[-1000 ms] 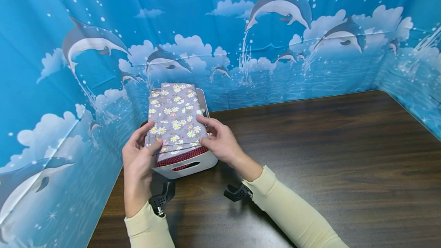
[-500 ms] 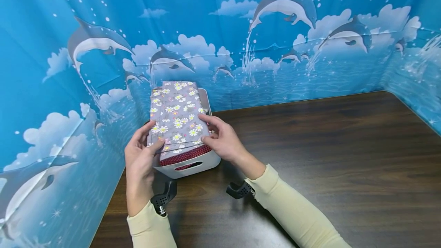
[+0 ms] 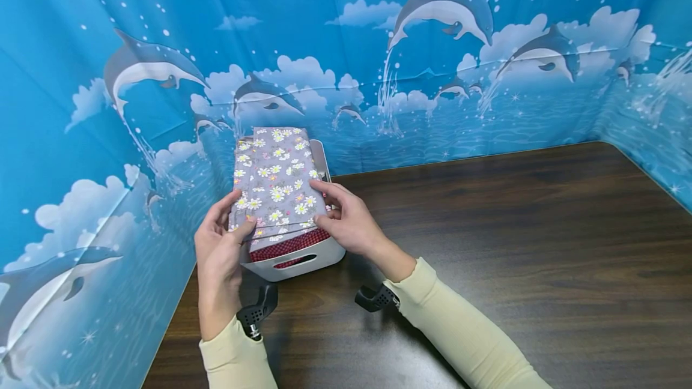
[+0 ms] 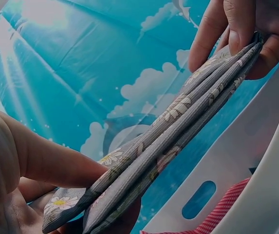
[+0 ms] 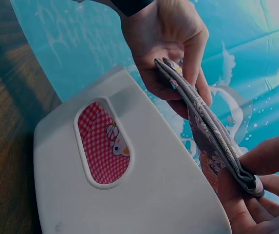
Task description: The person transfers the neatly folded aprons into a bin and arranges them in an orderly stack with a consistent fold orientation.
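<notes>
A folded grey cloth (image 3: 281, 179) with white and yellow daisies is held over a white plastic basket (image 3: 321, 260). In the left wrist view, the folded cloth (image 4: 163, 141) shows several layers along its near edge and hangs above the basket's rim. My left hand (image 3: 218, 245) grips its left side near the front, thumb on top and fingers underneath. On the opposite edge, my right hand (image 3: 348, 221) pinches the cloth between thumb and fingers. Below it, a red checked cloth (image 3: 289, 246) lies in the basket and shows through the handle slot. Most of the basket's inside is hidden.
The basket stands on a dark wooden table (image 3: 486, 245), close to its left and back edges. A blue curtain (image 3: 357, 35) printed with dolphins rises behind and to the left. Brown tabletop extends to the right of the basket.
</notes>
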